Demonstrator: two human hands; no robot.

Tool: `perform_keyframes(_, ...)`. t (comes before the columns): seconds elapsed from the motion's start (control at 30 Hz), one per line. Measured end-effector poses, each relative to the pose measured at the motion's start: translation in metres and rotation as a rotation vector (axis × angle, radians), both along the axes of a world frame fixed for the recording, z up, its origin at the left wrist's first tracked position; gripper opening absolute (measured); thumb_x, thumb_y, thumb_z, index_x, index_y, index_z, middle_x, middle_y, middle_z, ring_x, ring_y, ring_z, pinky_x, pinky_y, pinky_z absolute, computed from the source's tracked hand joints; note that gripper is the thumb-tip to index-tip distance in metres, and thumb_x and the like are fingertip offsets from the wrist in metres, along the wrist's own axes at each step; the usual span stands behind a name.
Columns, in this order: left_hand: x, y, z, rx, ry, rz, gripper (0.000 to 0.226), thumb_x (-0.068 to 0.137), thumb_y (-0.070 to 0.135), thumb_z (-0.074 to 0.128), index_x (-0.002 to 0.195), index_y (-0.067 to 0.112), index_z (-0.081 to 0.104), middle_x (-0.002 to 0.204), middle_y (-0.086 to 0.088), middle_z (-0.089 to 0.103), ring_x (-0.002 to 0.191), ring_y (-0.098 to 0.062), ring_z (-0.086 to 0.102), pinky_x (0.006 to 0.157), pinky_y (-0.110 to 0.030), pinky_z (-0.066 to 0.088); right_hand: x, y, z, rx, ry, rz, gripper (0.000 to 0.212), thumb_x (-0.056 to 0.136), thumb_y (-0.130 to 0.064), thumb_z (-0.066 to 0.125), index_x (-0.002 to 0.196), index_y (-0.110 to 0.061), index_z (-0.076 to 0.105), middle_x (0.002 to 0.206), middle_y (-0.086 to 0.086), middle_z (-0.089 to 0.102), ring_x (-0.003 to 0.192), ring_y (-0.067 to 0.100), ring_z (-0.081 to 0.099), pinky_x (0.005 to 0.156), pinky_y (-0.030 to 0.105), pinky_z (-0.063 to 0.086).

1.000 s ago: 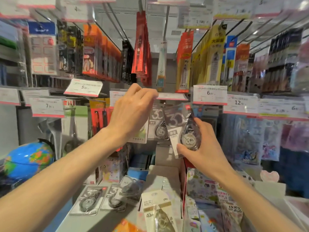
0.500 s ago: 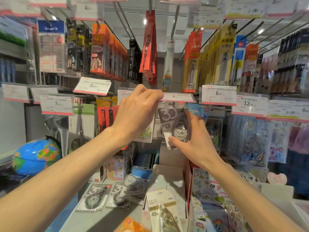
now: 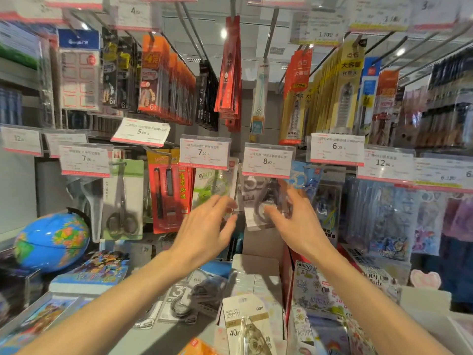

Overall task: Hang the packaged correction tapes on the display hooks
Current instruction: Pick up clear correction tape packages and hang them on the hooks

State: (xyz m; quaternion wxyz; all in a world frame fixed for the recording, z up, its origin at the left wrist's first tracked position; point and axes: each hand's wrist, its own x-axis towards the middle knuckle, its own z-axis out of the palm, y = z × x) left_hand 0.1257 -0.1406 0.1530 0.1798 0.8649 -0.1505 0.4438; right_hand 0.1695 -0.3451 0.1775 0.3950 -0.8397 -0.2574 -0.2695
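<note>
Correction tape pack [image 3: 258, 201] hangs under the 8.00 price tag [image 3: 267, 160], right at the fingertips of the right hand [image 3: 299, 224]. That hand looks spread open, fingers against the pack; can't tell if it's actually gripping, too blurry. Left hand [image 3: 204, 234] is open and empty, just left of the pack. More tape packs [image 3: 184, 301] lie on the shelf below both wrists.

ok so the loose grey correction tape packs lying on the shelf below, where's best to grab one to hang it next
Take the nearest grey correction tape pack by a flat card edge beside the bulging blister, pinching from above with thumb and fingers. It lies flat, face up, overlapping its neighbours, so only the top is open. Probably keep the hang-hole end free; which end that is, blur hides.
</note>
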Motion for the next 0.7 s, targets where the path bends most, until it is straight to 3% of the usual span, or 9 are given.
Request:
perform_keyframes(0.1, 0.016, -0.009, -0.003, -0.158, 0.107, -0.078, 0.034, 0.099, 0.033, 0.054, 0.133, 0.025, 0.05, 0.119, 0.009, 0.067, 0.1, -0.008, 0.064, 0.093, -0.034, 0.052, 0.009, 0.003, -0.003, -0.005, 0.005, -0.042, 0.053, 0.1, -0.029, 0.054, 0.15, -0.027, 0.036, 0.146, -0.001, 0.044, 0.135, 0.021, 0.042, 0.109, 0.04, 0.039)
perform_keyframes(0.27, 0.044, -0.017, -0.005, -0.203, 0.193, -0.07, 0.05, 0.099, 0.03, 0.053, 0.147, 0.03, 0.038, 0.135, 0.001, 0.061, 0.118, -0.017, 0.06, 0.102, -0.041, 0.048, 0.023, 0.014, -0.008, -0.009, 0.049, -0.054, 0.052, 0.101, -0.019, 0.047, 0.151, -0.027, 0.034, 0.143, 0.002, 0.041, 0.127, 0.023, 0.05, 0.104, 0.046, 0.044)
perform_keyframes(0.33, 0.054, -0.019, -0.007, -0.213, 0.231, -0.038, 0.052, 0.1, 0.028, 0.05, 0.149, 0.031, 0.035, 0.127, -0.005, 0.062, 0.12, -0.022, 0.057, 0.1, -0.04, 0.046, 0.027, 0.018, -0.009, 0.0, 0.059, -0.059, 0.05, 0.1, -0.015, 0.044, 0.149, -0.022, 0.038, 0.143, 0.005, 0.04, 0.126, 0.026, 0.051, 0.103, 0.048, 0.045)
perform_keyframes(0.47, 0.068, -0.021, -0.014, -0.212, 0.268, -0.001, 0.054, 0.099, 0.024, 0.045, 0.151, 0.032, 0.033, 0.116, -0.009, 0.067, 0.117, -0.028, 0.057, 0.093, -0.039, 0.047, 0.034, 0.021, -0.008, 0.009, 0.097, -0.075, 0.062, 0.098, -0.009, 0.041, 0.156, -0.027, 0.027, 0.138, 0.006, 0.042, 0.121, 0.028, 0.055, 0.103, 0.048, 0.046)
perform_keyframes(0.57, 0.071, -0.023, -0.012, -0.215, 0.273, -0.012, 0.055, 0.097, 0.017, 0.043, 0.15, 0.027, 0.037, 0.092, -0.008, 0.07, 0.102, -0.029, 0.062, 0.087, -0.04, 0.051, 0.038, 0.02, -0.008, 0.009, 0.119, -0.073, 0.069, 0.095, -0.006, 0.042, 0.156, -0.031, 0.023, 0.137, 0.007, 0.042, 0.121, 0.027, 0.054, 0.105, 0.048, 0.044)
perform_keyframes(0.63, 0.069, -0.024, -0.01, -0.216, 0.27, -0.039, 0.055, 0.095, 0.012, 0.044, 0.149, 0.024, 0.041, 0.072, -0.002, 0.062, 0.09, -0.029, 0.065, 0.085, -0.044, 0.054, 0.037, 0.018, -0.008, 0.004, 0.139, -0.052, 0.07, 0.095, -0.004, 0.041, 0.157, -0.031, 0.022, 0.144, 0.006, 0.039, 0.129, 0.025, 0.048, 0.111, 0.044, 0.039)
perform_keyframes(0.7, 0.068, -0.023, -0.012, -0.208, 0.268, -0.043, 0.055, 0.095, 0.013, 0.043, 0.149, 0.025, 0.041, 0.07, 0.0, 0.057, 0.086, -0.03, 0.065, 0.083, -0.046, 0.055, 0.034, 0.017, -0.008, -0.004, 0.154, -0.037, 0.067, 0.097, -0.006, 0.041, 0.157, -0.029, 0.022, 0.149, 0.006, 0.035, 0.134, 0.024, 0.044, 0.113, 0.043, 0.036)
